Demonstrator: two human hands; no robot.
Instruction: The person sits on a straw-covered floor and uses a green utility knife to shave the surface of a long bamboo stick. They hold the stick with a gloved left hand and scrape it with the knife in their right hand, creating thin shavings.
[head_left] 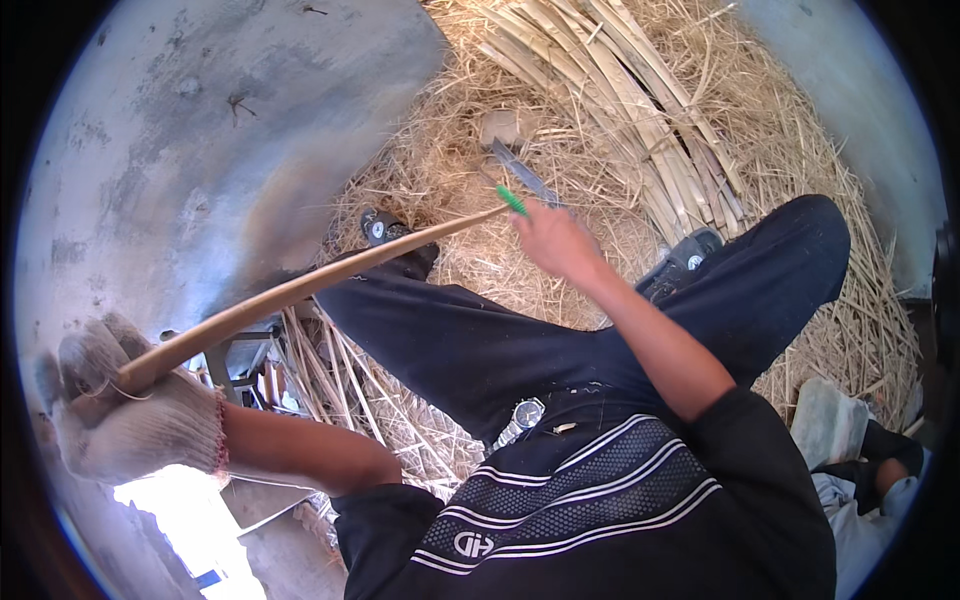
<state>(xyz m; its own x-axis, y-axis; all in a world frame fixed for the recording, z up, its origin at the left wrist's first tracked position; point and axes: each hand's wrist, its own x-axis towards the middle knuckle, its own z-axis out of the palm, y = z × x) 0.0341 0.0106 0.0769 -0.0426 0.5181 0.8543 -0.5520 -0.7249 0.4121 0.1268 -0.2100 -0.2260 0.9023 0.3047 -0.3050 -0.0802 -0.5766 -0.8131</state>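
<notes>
My left hand [135, 400], in an off-white knitted glove, is closed around the thick end of a long bamboo strip [290, 292]. The strip slants up to the right across my left leg, and its thin far end reaches my right hand [560, 240]. That hand is bare and closed around a green-handled tool [511, 200], whose handle sticks out beside the thumb. Just beyond the fingers shows a long grey metal blade [524, 172]; whether it belongs to the green handle I cannot tell.
Straw-like shavings [450, 150] cover the ground between my legs. A bundle of split strips [640, 110] lies at the far right, near a small block [508, 127]. A grey wall [220, 130] stands left. A wristwatch [520, 420] rests at my lap. Another person's arm [890, 475] shows at lower right.
</notes>
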